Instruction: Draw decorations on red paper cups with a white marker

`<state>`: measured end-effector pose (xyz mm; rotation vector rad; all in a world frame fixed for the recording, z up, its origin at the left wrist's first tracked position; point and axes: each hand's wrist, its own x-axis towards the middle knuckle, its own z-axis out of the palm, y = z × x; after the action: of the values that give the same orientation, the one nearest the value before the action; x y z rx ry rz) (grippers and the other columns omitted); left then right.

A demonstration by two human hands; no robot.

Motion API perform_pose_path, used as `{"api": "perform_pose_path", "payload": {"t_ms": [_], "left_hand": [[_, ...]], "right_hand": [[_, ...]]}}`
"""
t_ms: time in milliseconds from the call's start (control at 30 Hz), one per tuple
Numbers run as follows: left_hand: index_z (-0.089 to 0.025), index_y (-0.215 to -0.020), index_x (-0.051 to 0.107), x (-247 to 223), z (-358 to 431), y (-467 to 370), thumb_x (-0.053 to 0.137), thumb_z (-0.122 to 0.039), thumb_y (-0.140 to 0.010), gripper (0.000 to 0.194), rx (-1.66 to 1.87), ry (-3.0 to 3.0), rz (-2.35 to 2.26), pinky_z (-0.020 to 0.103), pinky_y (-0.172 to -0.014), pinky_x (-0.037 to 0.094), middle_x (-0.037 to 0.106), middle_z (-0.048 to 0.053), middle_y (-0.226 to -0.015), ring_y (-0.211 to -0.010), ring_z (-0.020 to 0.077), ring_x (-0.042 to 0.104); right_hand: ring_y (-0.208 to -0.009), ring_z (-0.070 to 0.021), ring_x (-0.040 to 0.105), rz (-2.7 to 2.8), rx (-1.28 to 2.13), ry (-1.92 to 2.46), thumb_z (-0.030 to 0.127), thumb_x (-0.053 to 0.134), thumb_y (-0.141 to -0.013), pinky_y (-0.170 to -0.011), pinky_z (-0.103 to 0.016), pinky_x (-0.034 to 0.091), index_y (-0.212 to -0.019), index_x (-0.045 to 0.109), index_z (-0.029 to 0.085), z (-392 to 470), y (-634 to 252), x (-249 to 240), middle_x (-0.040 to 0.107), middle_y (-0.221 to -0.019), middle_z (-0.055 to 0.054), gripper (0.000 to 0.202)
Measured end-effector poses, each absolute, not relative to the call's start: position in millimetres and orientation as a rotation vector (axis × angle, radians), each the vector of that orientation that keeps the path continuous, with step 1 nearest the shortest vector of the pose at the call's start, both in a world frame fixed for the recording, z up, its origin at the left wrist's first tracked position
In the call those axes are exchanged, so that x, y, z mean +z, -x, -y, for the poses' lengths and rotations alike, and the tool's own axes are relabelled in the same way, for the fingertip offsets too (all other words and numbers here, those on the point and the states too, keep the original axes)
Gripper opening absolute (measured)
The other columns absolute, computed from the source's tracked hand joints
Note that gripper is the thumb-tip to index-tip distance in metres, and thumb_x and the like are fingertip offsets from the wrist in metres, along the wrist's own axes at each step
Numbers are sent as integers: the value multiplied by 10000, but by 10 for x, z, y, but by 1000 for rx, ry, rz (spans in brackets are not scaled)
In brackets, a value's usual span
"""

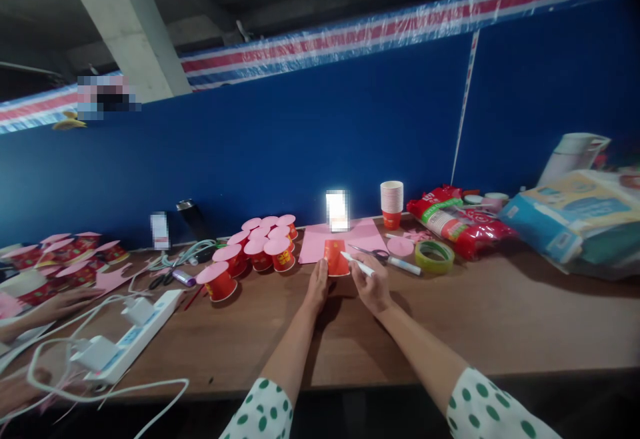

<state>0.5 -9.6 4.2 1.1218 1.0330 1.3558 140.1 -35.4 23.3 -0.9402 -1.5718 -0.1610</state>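
Observation:
My left hand (319,285) is closed around the left side of a red paper cup (335,256), which stands upside down on the table in front of me. Between the fingers of my right hand (371,285) is a white marker (361,264), its tip at the cup's right side. Behind the cup lies a pink paper sheet (313,242). Scissors (373,251) rest just beyond my right hand, beside another white marker (405,265) and a pink paper disc (400,246).
Several red cups topped with pink discs (257,244) stand to the left. Right are a cup stack (391,202), a tape roll (434,257) and a red packet (465,225). A power strip (137,335) with white cables lies near another person's hands (65,302).

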Motion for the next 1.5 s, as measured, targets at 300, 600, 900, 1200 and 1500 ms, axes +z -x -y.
{"api": "perform_pose_path", "payload": {"t_ms": [300,600,900,1200,1500], "left_hand": [[-158,-1003,555,71,115,-24,481,-647,-751,555,1366,-1114,-1000,306,-684,486,628,125,-979,-792,205,593],[-133,-995,571,111,143,-17,511,-657,-722,594,1382,-1111,-1018,294,-660,472,631,127,-978,-793,205,592],[-148,-986,552,27,88,-22,513,-658,-721,576,1391,-1079,-986,278,-660,466,629,104,-950,-772,184,594],[-146,-968,551,20,81,-13,502,-651,-735,558,1391,-1081,-996,258,-616,455,622,85,-888,-705,157,577],[-147,-991,556,54,99,-18,501,-650,-737,566,1391,-1091,-969,299,-684,476,640,121,-954,-792,202,599]], "right_hand": [[-783,-183,619,1558,-166,950,233,416,-907,-736,-326,509,-901,598,176,359,-1404,245,661,-823,-73,191],[-779,-181,612,1554,-196,940,216,423,-907,-731,-325,507,-916,595,177,354,-1413,239,653,-814,-67,176],[-763,-175,612,1559,-193,957,226,418,-908,-723,-318,502,-902,598,171,355,-1413,241,658,-808,-65,188],[-749,-179,616,1547,-172,958,237,413,-908,-714,-318,503,-892,599,181,364,-1408,252,655,-784,-61,195],[-751,-178,616,1559,-137,947,217,425,-902,-713,-324,505,-879,592,179,373,-1410,251,656,-780,-64,173]]}}
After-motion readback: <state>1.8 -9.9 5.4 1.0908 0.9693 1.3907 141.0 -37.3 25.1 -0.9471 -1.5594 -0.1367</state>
